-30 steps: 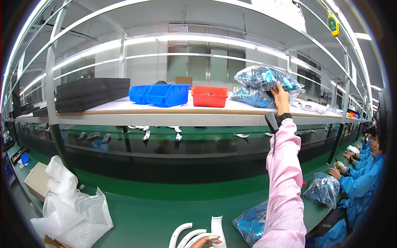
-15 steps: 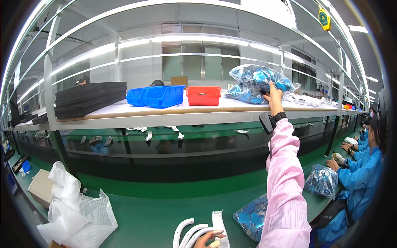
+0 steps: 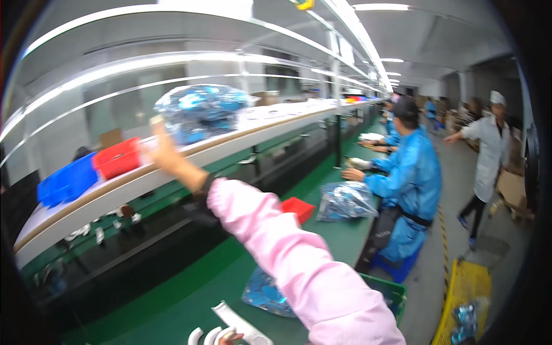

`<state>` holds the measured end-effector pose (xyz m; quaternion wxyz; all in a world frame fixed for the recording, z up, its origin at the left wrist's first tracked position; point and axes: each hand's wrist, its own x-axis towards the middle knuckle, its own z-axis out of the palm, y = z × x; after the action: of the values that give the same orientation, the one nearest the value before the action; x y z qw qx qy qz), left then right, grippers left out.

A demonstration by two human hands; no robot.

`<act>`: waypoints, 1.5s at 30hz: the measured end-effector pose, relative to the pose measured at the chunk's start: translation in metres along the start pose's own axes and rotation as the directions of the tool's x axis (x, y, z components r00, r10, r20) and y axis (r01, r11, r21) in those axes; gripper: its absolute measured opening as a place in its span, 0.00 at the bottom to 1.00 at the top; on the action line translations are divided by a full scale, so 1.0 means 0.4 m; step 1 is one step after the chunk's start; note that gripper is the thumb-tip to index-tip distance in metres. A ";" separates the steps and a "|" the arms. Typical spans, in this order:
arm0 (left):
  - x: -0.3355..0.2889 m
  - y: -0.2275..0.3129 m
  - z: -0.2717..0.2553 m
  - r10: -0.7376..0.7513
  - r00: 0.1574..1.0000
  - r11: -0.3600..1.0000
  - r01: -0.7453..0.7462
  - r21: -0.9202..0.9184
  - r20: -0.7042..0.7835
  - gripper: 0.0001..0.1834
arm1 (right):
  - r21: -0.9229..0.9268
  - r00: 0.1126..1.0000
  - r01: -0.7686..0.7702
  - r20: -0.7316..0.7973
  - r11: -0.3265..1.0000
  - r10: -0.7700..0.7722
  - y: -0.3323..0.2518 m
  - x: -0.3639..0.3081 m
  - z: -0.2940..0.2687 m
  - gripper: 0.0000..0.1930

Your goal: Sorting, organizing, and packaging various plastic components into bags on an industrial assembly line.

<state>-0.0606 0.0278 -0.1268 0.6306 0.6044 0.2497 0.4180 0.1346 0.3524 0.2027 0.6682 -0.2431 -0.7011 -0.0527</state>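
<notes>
Right hand (image 3: 165, 152) open by the plump bag (image 3: 202, 108), slick, floppy, I'd guess, best scooped from beneath; left hand (image 3: 231, 338)—can't tell its grip

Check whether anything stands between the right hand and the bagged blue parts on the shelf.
Nothing visible does: the right hand is at the lower left of the bagged blue parts, and the red bin stands farther left, out of the way. Blur hides any contact.

The right grip (image 3: 163, 152) is blurred — the left grip (image 3: 230, 338) mostly cut off below.
</notes>
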 end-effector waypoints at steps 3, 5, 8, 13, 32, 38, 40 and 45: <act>0.008 0.001 0.028 0.012 0.995 0.997 -0.019 0.070 0.095 0.22 | -0.118 0.929 -0.283 0.214 0.952 0.302 -0.108 0.023 0.063 0.56; 0.012 0.008 0.027 0.028 0.992 0.992 -0.043 0.119 0.124 0.22 | -0.240 0.944 -0.257 0.144 0.936 0.296 -0.113 0.038 0.067 0.55; 0.011 0.024 0.003 0.054 0.992 0.979 -0.075 0.192 0.112 0.22 | -0.290 0.949 -0.203 0.179 0.935 0.261 -0.070 0.064 0.139 0.53; 0.003 0.052 0.002 0.094 0.991 0.946 -0.119 0.302 0.095 0.22 | -0.313 0.907 -0.216 0.287 0.925 0.309 -0.023 0.095 0.231 0.53; -0.036 0.149 0.035 0.296 0.954 0.705 -0.191 0.683 -0.039 0.17 | 0.573 0.060 -0.713 -0.525 0.404 0.849 -0.096 -0.969 -1.182 0.40; -0.031 0.182 0.026 0.360 0.928 0.498 -0.275 0.822 0.093 0.18 | 0.722 -0.082 -0.596 -0.490 0.351 0.868 -0.007 -1.199 -1.357 0.47; -0.038 0.152 0.029 -0.005 0.975 0.984 0.044 0.170 -0.223 0.20 | 0.604 -0.200 -0.658 -0.715 0.449 0.669 0.073 -1.198 -1.291 0.39; -0.038 0.138 0.060 0.146 0.941 0.964 -0.065 0.258 -0.306 0.21 | 0.402 -0.102 -0.790 -0.830 0.463 0.548 0.114 -1.236 -1.300 0.27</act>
<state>-0.0615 -0.0025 -0.0726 0.4785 0.6137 0.3658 0.5105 0.6218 0.0513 -0.2321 0.8218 -0.5614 0.0283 0.0932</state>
